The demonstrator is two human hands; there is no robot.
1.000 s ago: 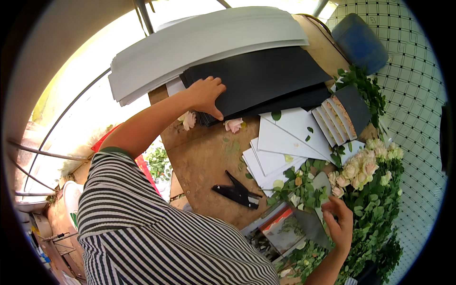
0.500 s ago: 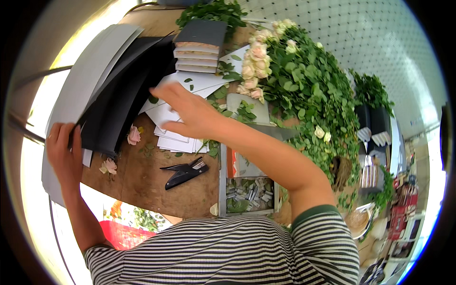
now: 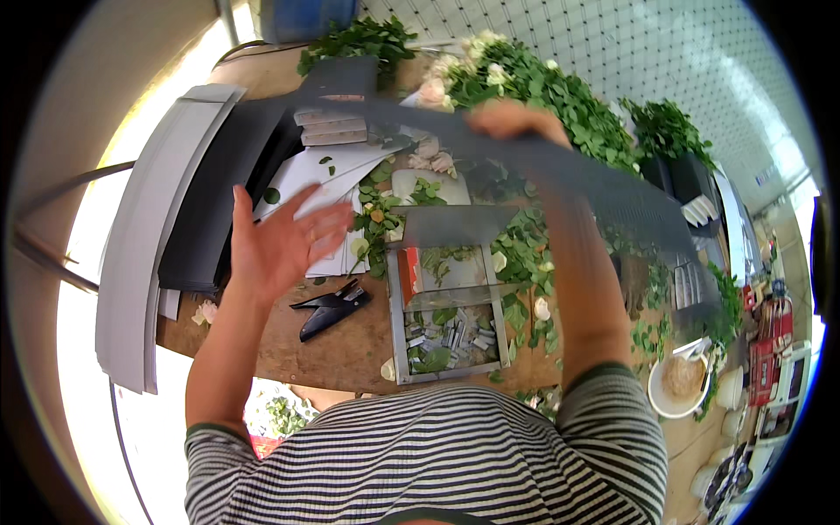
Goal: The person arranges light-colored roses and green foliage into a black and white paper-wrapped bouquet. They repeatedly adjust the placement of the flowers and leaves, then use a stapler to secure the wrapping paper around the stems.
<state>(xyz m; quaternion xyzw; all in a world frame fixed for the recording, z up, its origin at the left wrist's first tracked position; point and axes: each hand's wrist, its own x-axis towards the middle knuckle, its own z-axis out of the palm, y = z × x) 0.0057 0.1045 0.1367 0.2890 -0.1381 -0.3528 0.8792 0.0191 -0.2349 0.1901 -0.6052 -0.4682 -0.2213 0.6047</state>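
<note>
Blue drum (image 3: 308, 19): there it is, up top, partly cut off!
White bucket (image 3: 672, 409): low right, beige stuff (image 3: 682, 376) inside.
Grid-patterned surface (image 3: 612, 44): pale, spreading behind.

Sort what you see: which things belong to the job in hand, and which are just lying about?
Likely part of the job:
blurred dark sheet, apparently gripped by the right hand
stack of black sheets, beside the open left hand

Apparently just lying about:
scattered leaves
loose rose head
white bowl
blue container

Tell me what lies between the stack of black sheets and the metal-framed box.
In the head view, white sheets, green leaves and a black stapler lie there; the left hand hovers over that stretch.
</note>
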